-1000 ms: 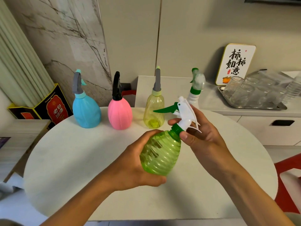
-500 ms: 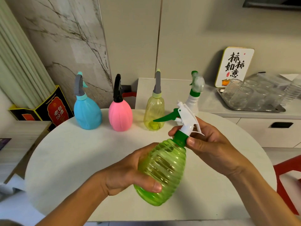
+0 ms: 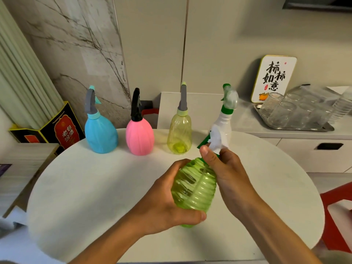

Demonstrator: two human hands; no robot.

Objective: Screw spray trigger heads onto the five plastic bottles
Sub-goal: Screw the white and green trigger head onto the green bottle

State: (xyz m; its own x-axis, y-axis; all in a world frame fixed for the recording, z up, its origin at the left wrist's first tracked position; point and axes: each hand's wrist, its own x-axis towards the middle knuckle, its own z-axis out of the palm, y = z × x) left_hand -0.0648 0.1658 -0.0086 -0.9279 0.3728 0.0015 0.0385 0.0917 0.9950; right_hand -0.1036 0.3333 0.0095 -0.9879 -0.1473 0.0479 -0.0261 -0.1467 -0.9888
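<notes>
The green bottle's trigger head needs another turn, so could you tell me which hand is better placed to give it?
Right. The right hand already pinches the trigger head at the collar, while the left hand wraps the green bottle, steadying it.

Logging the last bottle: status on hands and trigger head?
Left hand grips green bottle. Right hand pinches trigger head at the neck. Four capped bottles behind, clear of the work.

- Left hand, forearm reaching in from below, wraps its fingers and thumb around the green bottle.
- Right hand grips the trigger head at the neck, thumb up.
</notes>
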